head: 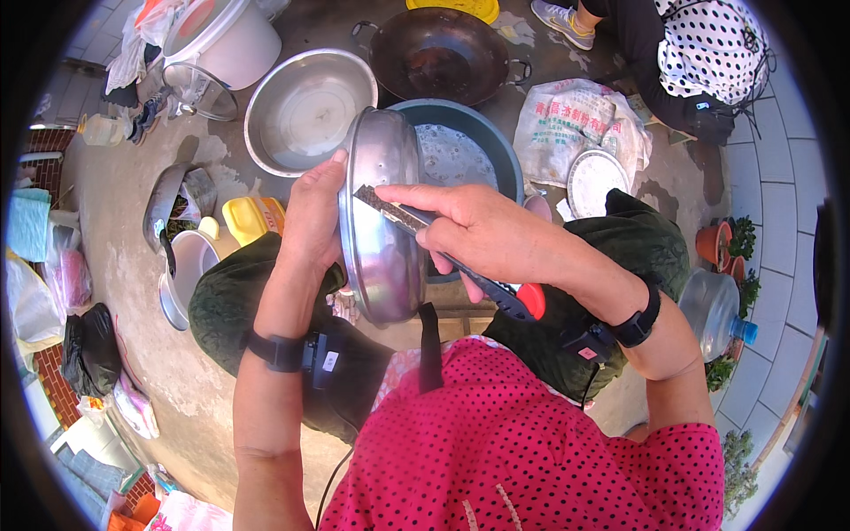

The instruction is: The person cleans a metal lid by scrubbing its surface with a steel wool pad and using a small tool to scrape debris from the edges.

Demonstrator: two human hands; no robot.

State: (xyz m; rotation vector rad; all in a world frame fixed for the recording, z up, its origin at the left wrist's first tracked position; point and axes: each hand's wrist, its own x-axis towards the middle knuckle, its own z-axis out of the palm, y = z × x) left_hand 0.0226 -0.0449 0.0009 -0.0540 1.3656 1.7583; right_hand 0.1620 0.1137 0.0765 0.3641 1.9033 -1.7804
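Note:
My left hand [316,211] grips the rim of a shiny stainless steel bowl or lid [385,265], which is tilted on edge between my knees. In my right hand [475,219] is a long scrubbing tool [392,211] with a black and red handle. The index finger stretches along its dark, rough head, which lies against the steel's outer wall. Just beyond stands a dark grey plastic tub [506,156] of sudsy water, partly hidden by the steel piece. A wide metal basin [312,109] sits to its left.
A large dark wok [438,56] lies past the tub. To the right are a printed woven sack [554,129] and a round white lid [597,182]. A white bucket [192,262] and yellow jug [249,219] stand by my left knee. Another person's shoe [568,23] shows at top right.

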